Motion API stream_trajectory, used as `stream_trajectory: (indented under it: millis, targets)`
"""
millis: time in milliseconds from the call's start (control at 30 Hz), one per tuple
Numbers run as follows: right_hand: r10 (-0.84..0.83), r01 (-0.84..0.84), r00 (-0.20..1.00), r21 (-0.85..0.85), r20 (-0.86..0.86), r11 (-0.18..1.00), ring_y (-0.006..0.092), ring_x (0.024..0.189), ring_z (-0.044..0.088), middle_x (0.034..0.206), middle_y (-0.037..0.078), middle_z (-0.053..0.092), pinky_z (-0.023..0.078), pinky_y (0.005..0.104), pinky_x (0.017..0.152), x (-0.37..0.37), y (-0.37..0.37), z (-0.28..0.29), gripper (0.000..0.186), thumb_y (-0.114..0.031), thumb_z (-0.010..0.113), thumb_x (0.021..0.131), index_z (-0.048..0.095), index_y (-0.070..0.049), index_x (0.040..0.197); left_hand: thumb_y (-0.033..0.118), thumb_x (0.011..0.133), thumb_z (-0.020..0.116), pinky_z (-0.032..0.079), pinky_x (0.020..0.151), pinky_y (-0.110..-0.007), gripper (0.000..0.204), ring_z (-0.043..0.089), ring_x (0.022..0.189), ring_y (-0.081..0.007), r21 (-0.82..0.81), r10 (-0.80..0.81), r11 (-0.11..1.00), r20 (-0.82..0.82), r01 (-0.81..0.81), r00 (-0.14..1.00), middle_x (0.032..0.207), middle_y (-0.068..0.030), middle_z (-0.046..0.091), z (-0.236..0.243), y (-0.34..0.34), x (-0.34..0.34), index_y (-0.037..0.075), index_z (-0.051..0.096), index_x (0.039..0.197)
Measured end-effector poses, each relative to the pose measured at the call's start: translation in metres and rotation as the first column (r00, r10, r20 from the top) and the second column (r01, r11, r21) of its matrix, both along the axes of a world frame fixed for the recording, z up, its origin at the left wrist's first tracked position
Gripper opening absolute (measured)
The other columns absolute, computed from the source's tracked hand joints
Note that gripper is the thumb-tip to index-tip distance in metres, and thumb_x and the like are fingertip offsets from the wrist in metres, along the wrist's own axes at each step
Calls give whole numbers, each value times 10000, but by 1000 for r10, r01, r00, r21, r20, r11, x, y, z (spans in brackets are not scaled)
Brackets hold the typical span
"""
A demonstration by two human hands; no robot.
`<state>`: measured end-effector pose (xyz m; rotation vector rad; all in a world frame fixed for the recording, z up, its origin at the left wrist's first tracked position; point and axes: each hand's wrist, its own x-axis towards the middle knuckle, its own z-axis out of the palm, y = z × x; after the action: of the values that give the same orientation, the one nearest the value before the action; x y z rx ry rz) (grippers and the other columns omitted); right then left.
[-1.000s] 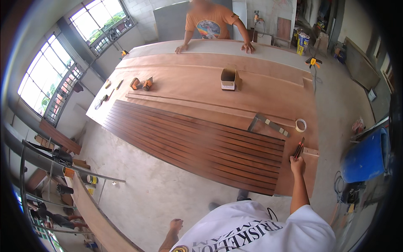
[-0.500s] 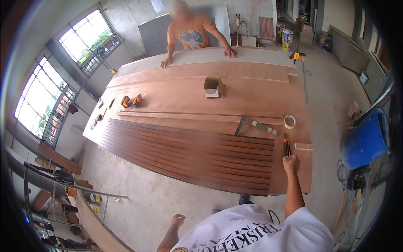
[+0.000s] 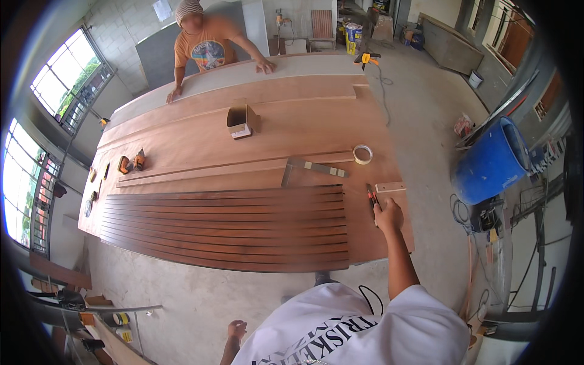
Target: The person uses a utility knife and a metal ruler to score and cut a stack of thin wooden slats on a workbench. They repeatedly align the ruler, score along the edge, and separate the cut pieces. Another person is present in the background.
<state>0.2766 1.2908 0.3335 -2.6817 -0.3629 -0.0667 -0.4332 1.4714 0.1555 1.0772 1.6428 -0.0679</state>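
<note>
My right hand (image 3: 389,215) is closed around the lower part of a slim red-and-black hand tool (image 3: 370,193). Its exact kind is unclear; the tool's tip points away over the large plywood sheet (image 3: 292,137). Just beyond the hand lies a pale wooden strip with holes (image 3: 390,187). To the left, a dark reddish-brown slatted panel (image 3: 225,228) covers the sheet's near side. My left hand (image 3: 237,329) hangs low over the floor, fingers curled in, holding nothing visible. A try square (image 3: 316,169) and a roll of tape (image 3: 362,154) lie beyond the panel.
An open cardboard box (image 3: 239,121) stands mid-sheet. Two orange-and-black power tools (image 3: 132,160) lie left, near long thin wood strips (image 3: 237,167). Across the table, a person in an orange shirt (image 3: 207,48) rests both hands on a pale board (image 3: 219,74). A blue barrel (image 3: 491,163) stands right.
The view has swung right, so the scene sits further left. My right hand has shifted up along the red-and-black tool. My left hand still hangs low.
</note>
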Motion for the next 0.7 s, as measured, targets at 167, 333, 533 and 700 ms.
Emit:
stream_trajectory:
  millis: [167,333,533,700]
  targets:
    - [106,-97,992,127,-63,987,417,1018,738,1074,236,762,589,503,860,24,33,20,365,-325,735,927,713,-13,1115,172,896,801,602,653,-360,346,732,796,-227,-10,14,1000,-95,-15,995,964,-147,766,4,4,2,29,728,1202]
    - [154,-146,986,113,-58,983,418,1017,736,1073,226,766,590,498,860,27,54,23,340,-289,730,926,728,-22,1136,207,898,793,599,681,-383,379,737,800,-239,63,31,998,-81,-26,996,1020,-168,774,15,-8,13,29,723,1226]
    - [220,-205,967,118,-132,972,411,1005,743,1046,225,772,593,486,856,25,78,21,302,-244,753,905,749,-7,1092,235,883,805,612,759,-389,408,756,837,-260,0,55,998,-173,-56,983,991,-184,772,23,-37,7,0,743,1210]
    - [320,-313,947,138,-33,940,396,969,753,1008,220,776,597,477,854,35,96,7,316,-245,768,894,756,-6,1100,238,884,811,612,751,-389,411,753,832,-258,-19,111,993,-130,-114,985,988,-182,771,20,-60,-4,-8,742,1205]
